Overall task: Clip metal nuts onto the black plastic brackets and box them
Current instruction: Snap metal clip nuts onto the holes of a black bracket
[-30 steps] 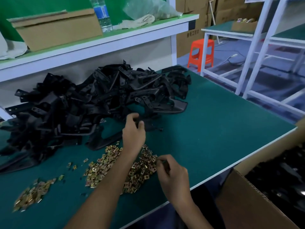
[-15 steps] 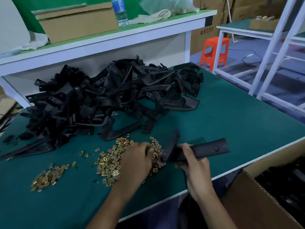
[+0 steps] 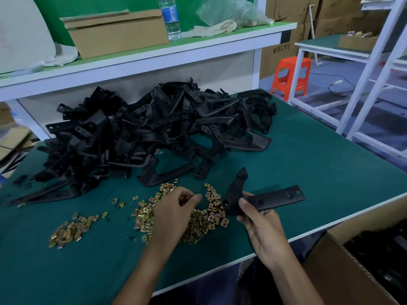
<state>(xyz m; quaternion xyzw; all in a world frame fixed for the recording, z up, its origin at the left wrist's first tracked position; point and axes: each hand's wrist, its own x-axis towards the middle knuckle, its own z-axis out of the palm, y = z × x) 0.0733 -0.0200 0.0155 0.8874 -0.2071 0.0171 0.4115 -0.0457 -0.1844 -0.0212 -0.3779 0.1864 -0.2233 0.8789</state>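
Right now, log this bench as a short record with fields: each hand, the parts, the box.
Left hand: over the larger nut pile, fingers curled into it; whether it holds a nut cannot be told
Right hand: grips one black bracket over the table, beside the nuts
Bracket pile: heaped at the back of the green table
Smaller nut pile: to the left, apart from the larger one
Cardboard box: open, below the table's near right corner, dark parts inside
Nut on held bracket: none visible

The brackets [image 3: 154,128] are black, the counter [image 3: 330,172] dark green. The nuts [image 3: 211,219] are brassy gold; the one-o'clock stool [image 3: 290,71] is orange.
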